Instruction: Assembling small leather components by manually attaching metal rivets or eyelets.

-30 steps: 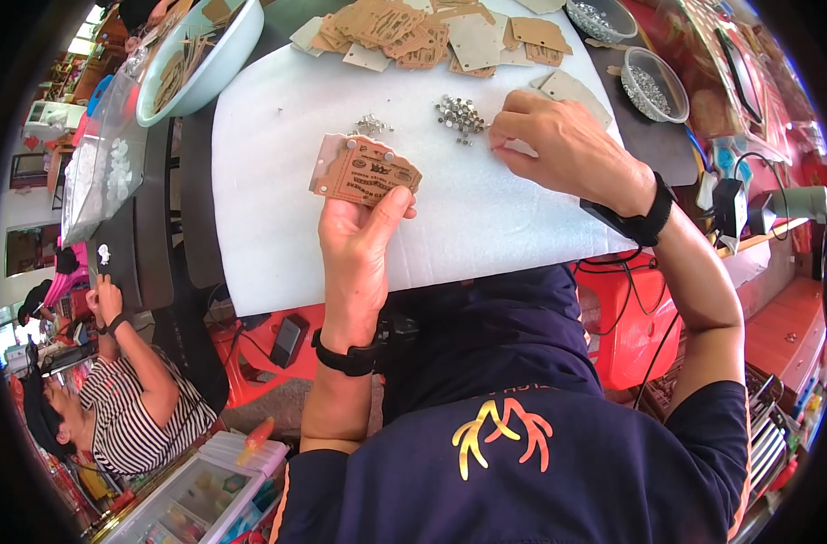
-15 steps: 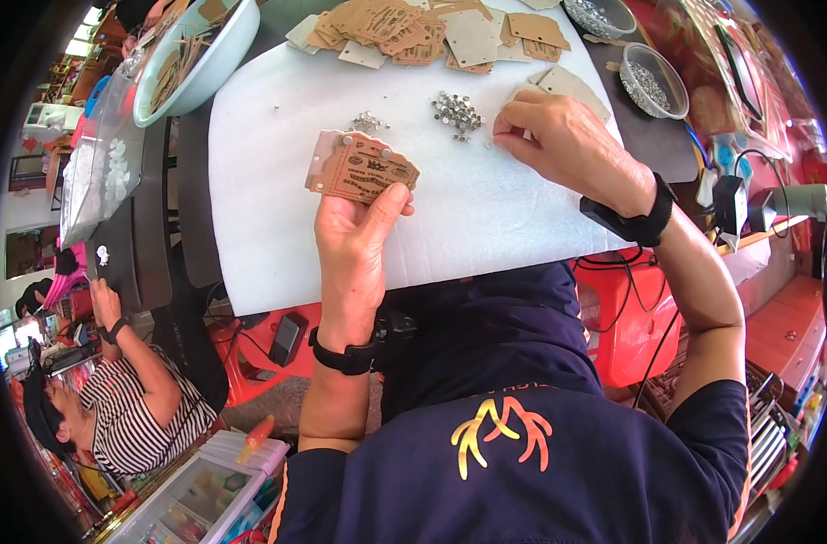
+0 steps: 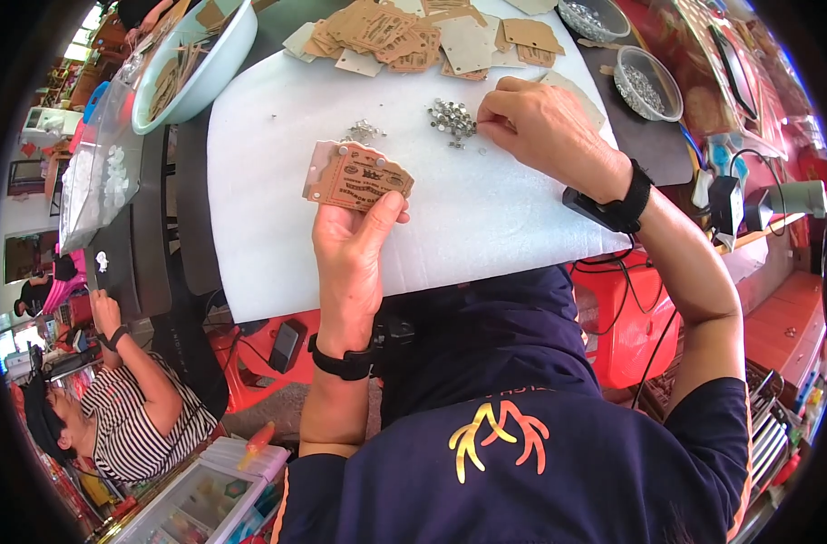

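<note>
A pale blue bowl of brown tags sat upper left and two clear tubs of studs upper right, as the left hand gripped a brown printed card at centre and the right hand, fingers pinched, touched a pile of silver studs.

Brown card tag, rounded corners, dark print on face, was held tilted above white foam sheet, pinched at lower edge, approx. centre-left of sheet. Small pile of silver metal studs lay on sheet just beside fingertips, w/ a few strays scattered nearby.
</note>
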Action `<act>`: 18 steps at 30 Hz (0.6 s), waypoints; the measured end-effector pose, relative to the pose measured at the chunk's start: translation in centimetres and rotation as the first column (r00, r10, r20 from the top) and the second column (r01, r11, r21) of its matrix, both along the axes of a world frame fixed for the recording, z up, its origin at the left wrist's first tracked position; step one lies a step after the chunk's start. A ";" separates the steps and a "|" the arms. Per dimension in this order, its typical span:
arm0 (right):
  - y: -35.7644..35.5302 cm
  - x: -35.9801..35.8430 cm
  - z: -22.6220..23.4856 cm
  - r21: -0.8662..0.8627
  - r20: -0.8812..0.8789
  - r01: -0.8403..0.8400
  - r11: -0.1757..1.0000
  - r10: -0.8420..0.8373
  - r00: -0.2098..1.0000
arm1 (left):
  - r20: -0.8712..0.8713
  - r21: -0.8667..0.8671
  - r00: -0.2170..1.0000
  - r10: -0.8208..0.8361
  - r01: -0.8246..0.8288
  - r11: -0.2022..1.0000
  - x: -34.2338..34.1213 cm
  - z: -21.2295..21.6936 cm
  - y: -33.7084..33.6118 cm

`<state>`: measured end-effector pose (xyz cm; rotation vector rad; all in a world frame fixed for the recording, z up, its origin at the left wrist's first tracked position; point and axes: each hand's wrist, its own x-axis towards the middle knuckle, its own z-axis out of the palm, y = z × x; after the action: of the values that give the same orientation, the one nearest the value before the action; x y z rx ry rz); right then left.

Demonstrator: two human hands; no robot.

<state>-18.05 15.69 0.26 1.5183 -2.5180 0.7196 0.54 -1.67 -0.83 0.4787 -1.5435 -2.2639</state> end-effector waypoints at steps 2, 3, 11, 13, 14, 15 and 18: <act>-0.1 0.0 0.0 -0.004 0.016 0.003 1.000 -0.003 1.000 | 0.006 -0.006 1.000 -0.004 0.004 1.000 0.0 0.0 0.0; -0.1 0.0 -0.1 -0.009 0.033 0.008 1.000 -0.008 0.999 | 0.007 -0.004 1.000 -0.003 0.003 1.000 0.0 0.0 0.0; 0.7 0.1 0.9 -0.043 0.013 0.012 0.999 -0.011 1.000 | 0.000 0.008 1.000 0.007 -0.007 1.000 -0.2 0.4 0.3; 0.9 0.6 1.8 -0.064 0.026 0.009 0.998 -0.008 1.000 | -0.012 0.005 1.000 -0.002 0.002 1.000 -0.4 0.4 0.4; 0.8 1.4 2.4 -0.099 0.208 -0.004 0.995 0.025 0.978 | -0.009 0.005 1.000 0.003 -0.002 1.000 -0.6 0.4 0.5; 0.6 2.3 2.9 -0.135 0.382 -0.011 0.991 0.062 0.922 | -0.017 0.017 1.000 0.002 -0.001 1.000 -0.8 0.6 0.7; 0.1 5.3 3.7 -0.209 0.550 -0.019 0.978 0.134 0.824 | -0.055 0.042 0.998 0.004 -0.002 0.999 -1.5 0.6 1.5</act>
<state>-12.72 15.76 3.95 1.5111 -2.6552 1.5884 -0.92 -0.12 -0.19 0.4264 -1.4704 -2.2918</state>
